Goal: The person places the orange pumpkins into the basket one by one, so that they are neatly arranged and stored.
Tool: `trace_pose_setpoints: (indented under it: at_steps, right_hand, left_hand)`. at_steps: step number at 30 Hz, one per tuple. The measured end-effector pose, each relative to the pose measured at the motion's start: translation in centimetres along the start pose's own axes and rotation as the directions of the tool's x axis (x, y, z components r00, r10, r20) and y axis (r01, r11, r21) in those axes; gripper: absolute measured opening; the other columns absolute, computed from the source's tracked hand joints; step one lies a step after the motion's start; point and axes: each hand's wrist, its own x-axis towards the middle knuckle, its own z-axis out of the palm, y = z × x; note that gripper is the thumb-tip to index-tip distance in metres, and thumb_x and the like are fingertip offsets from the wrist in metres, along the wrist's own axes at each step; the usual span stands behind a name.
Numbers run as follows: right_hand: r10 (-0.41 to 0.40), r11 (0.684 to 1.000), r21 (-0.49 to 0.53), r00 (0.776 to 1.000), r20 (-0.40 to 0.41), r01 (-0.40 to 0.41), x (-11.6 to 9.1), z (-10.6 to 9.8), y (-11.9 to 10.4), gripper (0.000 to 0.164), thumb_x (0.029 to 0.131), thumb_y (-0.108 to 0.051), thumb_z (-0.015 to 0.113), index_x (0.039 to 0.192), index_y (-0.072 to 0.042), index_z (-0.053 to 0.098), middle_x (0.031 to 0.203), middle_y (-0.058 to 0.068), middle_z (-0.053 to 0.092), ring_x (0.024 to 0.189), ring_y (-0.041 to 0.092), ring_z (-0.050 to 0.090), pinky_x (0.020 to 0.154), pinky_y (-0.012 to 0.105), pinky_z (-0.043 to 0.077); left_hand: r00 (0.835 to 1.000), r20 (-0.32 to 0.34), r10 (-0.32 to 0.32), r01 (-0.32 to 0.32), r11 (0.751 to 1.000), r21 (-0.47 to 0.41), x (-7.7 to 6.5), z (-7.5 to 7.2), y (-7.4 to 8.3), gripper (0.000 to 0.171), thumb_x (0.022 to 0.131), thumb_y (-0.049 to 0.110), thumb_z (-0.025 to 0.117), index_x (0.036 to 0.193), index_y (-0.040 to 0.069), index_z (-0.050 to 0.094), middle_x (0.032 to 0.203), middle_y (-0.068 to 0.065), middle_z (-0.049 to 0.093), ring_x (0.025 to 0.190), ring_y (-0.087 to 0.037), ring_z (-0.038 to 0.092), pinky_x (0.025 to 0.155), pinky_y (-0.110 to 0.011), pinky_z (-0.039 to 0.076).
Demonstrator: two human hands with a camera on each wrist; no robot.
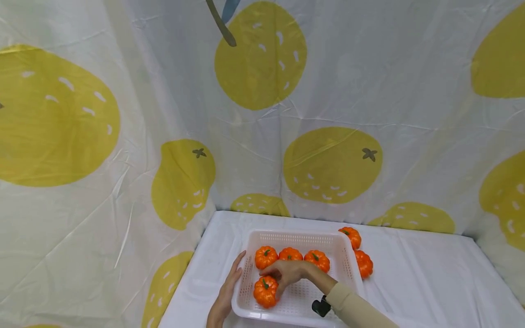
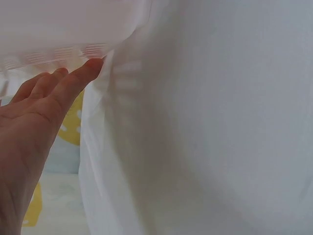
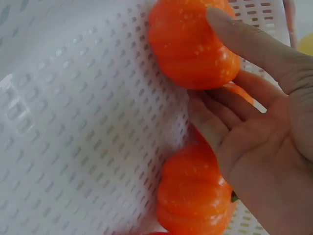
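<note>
A white perforated plastic basket holds several small orange pumpkins with green stems. My right hand reaches into it and holds the front-left pumpkin, thumb on one side and fingers on the other. In the right wrist view, the thumb lies on that pumpkin, and another pumpkin sits below the fingers. Behind the hand stand a left pumpkin, a middle pumpkin and a right pumpkin. My left hand rests against the basket's left side, fingers fairly straight, as the left wrist view also shows.
Outside the basket, by its right side, two more pumpkins lie on the white cloth: a far one and a nearer one. The white-covered table meets a lemon-print curtain at its back and left.
</note>
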Motion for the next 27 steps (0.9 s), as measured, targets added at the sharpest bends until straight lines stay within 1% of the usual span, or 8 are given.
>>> trace_pose_setpoints:
  at_steps: [2,5,9,11,13,17,23,27]
  right_hand:
    - [0.008,1.0,0.002,1.0,-0.002,-0.008,-0.33,-0.11,-0.02,0.074,0.073,-0.005,0.081,0.14,-0.004,0.049,0.141,0.009,0.055,0.129,0.018,0.053,0.108,0.03,0.043]
    - [0.013,0.999,-0.047,1.0,-0.008,-0.013,-0.76,-0.21,-0.03,0.072,0.074,-0.005,0.081,0.139,-0.006,0.051,0.137,0.005,0.059,0.124,0.014,0.056,0.105,0.031,0.046]
    - [0.009,0.993,-0.117,0.999,-0.032,-0.012,-1.01,-0.22,-0.23,0.066,0.075,-0.008,0.081,0.136,-0.009,0.055,0.123,0.002,0.066,0.105,0.008,0.062,0.091,0.022,0.052]
    - [0.018,0.992,-0.123,0.999,-0.051,-0.024,-1.03,-0.16,-0.37,0.062,0.075,-0.009,0.081,0.133,-0.011,0.058,0.115,0.001,0.068,0.096,0.007,0.063,0.083,0.017,0.052]
    - [0.025,0.991,-0.13,0.997,-0.068,-0.034,-0.96,-0.03,-0.51,0.059,0.075,-0.009,0.081,0.13,-0.011,0.06,0.108,0.0,0.069,0.09,0.007,0.063,0.078,0.015,0.051]
    - [0.036,0.989,-0.138,0.995,-0.098,-0.049,-0.48,0.33,-0.49,0.055,0.073,-0.009,0.082,0.125,-0.012,0.063,0.098,-0.001,0.069,0.081,0.003,0.062,0.073,0.014,0.051]
    - [0.045,0.991,-0.121,0.995,-0.085,-0.055,-0.26,0.33,-0.4,0.056,0.074,-0.012,0.083,0.126,-0.011,0.063,0.098,-0.003,0.069,0.079,-0.001,0.06,0.074,0.014,0.051]
    - [0.035,0.996,-0.082,0.996,-0.083,-0.042,-0.84,0.03,-0.65,0.059,0.075,-0.014,0.082,0.13,-0.007,0.059,0.105,0.002,0.069,0.086,0.004,0.063,0.077,0.015,0.051]
  left_hand:
    - [1.0,-0.004,-0.003,0.003,1.0,0.007,-0.03,0.0,-0.04,0.048,0.104,0.046,0.023,0.151,0.043,0.017,0.165,0.0,0.004,0.15,-0.036,0.003,0.114,-0.068,0.007]
    - [1.0,-0.01,-0.005,0.005,1.0,0.004,-0.11,-0.02,-0.08,0.048,0.104,0.046,0.024,0.151,0.042,0.018,0.165,0.0,0.004,0.15,-0.036,0.002,0.114,-0.068,0.005]
    - [1.0,-0.008,0.009,-0.009,1.0,-0.007,-0.08,-0.07,-0.06,0.048,0.104,0.045,0.024,0.151,0.043,0.018,0.165,0.002,0.004,0.15,-0.035,0.002,0.115,-0.067,0.004]
    - [1.0,-0.001,0.013,-0.013,1.0,-0.006,-0.01,-0.08,-0.05,0.048,0.104,0.045,0.024,0.151,0.043,0.017,0.165,0.002,0.003,0.151,-0.035,0.001,0.115,-0.067,0.004]
    - [1.0,0.006,0.01,-0.01,1.0,-0.006,0.07,-0.11,0.0,0.048,0.104,0.045,0.023,0.151,0.043,0.017,0.165,0.002,0.002,0.151,-0.036,0.001,0.115,-0.067,0.004]
    - [1.0,0.014,-0.021,0.021,1.0,0.001,0.03,-0.13,0.11,0.049,0.103,0.048,0.024,0.151,0.045,0.016,0.165,0.001,0.003,0.15,-0.037,0.005,0.115,-0.066,0.011]
    - [0.999,-0.008,-0.039,0.039,0.999,0.018,-0.1,-0.06,0.12,0.049,0.102,0.052,0.025,0.15,0.047,0.017,0.165,-0.002,0.004,0.149,-0.041,0.011,0.112,-0.061,0.029]
    - [0.999,-0.017,-0.04,0.04,0.999,0.022,-0.01,-0.04,0.13,0.049,0.101,0.052,0.025,0.15,0.047,0.017,0.165,-0.001,0.004,0.149,-0.042,0.01,0.111,-0.062,0.029]
